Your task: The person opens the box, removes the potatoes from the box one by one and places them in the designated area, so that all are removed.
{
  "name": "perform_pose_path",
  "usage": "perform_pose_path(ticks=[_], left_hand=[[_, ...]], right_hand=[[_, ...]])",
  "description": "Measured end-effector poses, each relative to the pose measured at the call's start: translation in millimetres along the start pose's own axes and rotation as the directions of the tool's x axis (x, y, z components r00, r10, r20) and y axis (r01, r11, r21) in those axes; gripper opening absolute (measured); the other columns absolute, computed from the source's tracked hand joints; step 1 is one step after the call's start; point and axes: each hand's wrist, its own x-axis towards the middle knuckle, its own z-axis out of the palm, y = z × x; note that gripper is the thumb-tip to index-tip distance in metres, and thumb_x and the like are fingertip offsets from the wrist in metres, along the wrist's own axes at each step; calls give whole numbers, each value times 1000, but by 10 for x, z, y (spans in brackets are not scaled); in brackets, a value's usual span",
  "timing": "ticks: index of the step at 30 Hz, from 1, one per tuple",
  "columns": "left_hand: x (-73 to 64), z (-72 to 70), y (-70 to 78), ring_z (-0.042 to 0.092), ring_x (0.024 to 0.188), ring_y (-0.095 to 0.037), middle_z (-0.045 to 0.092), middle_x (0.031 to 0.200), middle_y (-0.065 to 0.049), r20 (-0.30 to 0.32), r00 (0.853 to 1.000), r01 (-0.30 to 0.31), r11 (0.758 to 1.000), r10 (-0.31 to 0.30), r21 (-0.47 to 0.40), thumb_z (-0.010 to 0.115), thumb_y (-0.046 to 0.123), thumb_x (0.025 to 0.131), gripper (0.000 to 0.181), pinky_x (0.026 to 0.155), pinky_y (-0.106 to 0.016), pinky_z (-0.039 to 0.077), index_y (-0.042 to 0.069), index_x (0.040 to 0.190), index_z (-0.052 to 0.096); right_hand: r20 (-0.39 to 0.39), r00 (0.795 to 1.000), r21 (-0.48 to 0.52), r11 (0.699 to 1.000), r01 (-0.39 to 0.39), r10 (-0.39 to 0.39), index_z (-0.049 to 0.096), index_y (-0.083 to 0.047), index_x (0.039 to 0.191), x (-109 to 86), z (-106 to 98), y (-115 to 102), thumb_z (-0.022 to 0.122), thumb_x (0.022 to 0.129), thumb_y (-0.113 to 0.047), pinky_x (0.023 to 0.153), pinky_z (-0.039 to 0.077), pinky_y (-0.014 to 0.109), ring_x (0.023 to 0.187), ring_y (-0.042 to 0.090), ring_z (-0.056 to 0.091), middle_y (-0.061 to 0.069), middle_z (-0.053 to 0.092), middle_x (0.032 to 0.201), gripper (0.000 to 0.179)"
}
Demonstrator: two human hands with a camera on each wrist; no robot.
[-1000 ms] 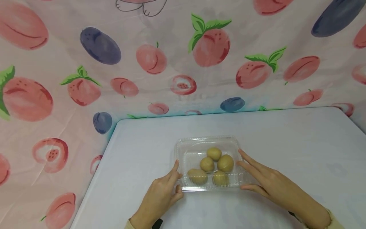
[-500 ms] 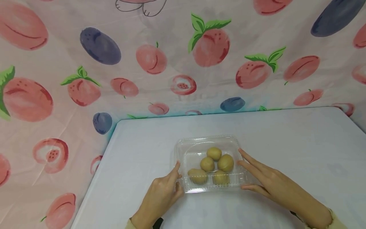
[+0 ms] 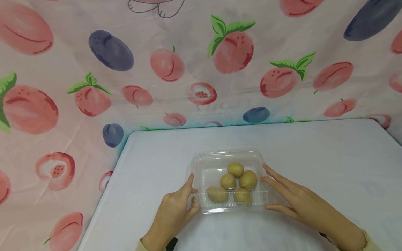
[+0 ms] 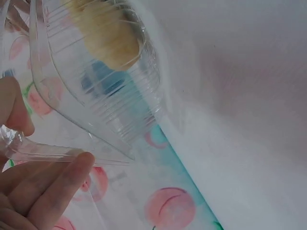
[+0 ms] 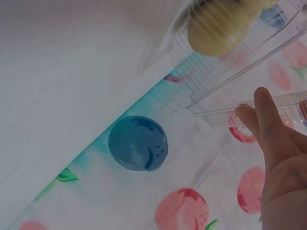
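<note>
A clear plastic clamshell box (image 3: 208, 162) rests on the white table with several yellowish potatoes (image 3: 247, 179) inside. In both wrist views its lid (image 4: 53, 152) stands slightly ajar, the lid's rim slanting away from the rim of the base (image 5: 249, 69). My left hand (image 3: 174, 207) pinches the lid's rim at the left side between thumb and fingers. At the right side my right hand (image 3: 293, 195) touches the lid with straight fingers, the thumb reaching to the front right corner. One potato (image 4: 112, 40) shows through the ribbed wall in the left wrist view.
The white table (image 3: 329, 157) extends around the box on all sides. Behind it and to its left hangs a cloth (image 3: 198, 42) printed with peaches and blue fruit, meeting the table's back edge.
My left hand has shifted slightly left and its fingertips sit a little farther out at the box's edge. The front rim has come slightly nearer. The right hand has hardly moved.
</note>
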Motion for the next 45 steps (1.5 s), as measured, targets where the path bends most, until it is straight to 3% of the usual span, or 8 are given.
perform_pose_path(ticks=[9,15,19,21,24,35,38,45], left_hand=[[59,-45,-31,41,50,2,76,93,-6,-1,1000,8,1000,-8,-28,67,-3,65,58,46,-5,32,-10,122,59],[58,-68,-43,29,53,5,76,102,-9,-3,999,34,996,-35,-86,68,-3,68,52,46,-4,27,-6,120,61],[52,-93,-59,47,54,-1,72,116,-12,-5,998,60,991,-61,-123,68,0,72,44,50,-6,35,-2,116,64],[54,-100,-73,64,64,-9,68,126,-15,-15,998,64,988,-66,-139,69,1,74,33,55,-10,44,2,106,66],[69,-106,-95,72,77,-18,66,129,-16,-45,998,46,985,-54,-164,71,1,73,30,61,-17,54,4,102,66],[114,-138,-151,73,97,-22,66,129,-10,-46,995,82,975,-94,-206,72,6,79,30,79,-30,60,8,108,66],[129,-142,-166,73,97,-22,67,128,-9,-50,993,90,972,-103,-216,73,7,79,30,81,-31,60,8,109,66],[183,-165,-165,72,101,-23,68,125,-7,-59,990,113,964,-131,-240,74,7,79,31,85,-32,59,9,110,67]], right_hand=[[-63,996,-29,998,57,-59,53,-16,142,22,-33,24,87,71,-41,81,58,24,109,15,68,5,42,156,83],[-62,996,-6,998,57,-58,52,-17,143,49,-56,41,87,70,-43,80,59,26,111,17,68,4,44,155,85],[-72,995,5,998,66,-65,54,-17,142,69,-71,64,85,72,-46,81,58,25,113,18,67,4,46,153,82],[-88,993,9,997,77,-76,55,-16,141,81,-79,75,83,74,-49,81,58,25,112,19,68,5,47,152,79],[-111,990,7,996,90,-89,57,-16,139,99,-94,82,82,75,-50,79,59,25,110,18,68,5,49,151,76],[-124,989,-2,996,86,-85,58,-17,138,160,-122,90,82,76,-49,73,60,27,109,16,65,8,54,143,74],[-129,988,5,997,82,-81,57,-17,138,179,-138,93,80,78,-50,78,58,27,112,15,62,6,53,143,72],[-181,977,32,992,122,-115,61,-13,134,229,-162,96,69,88,-55,97,46,11,116,17,60,5,55,141,63]])
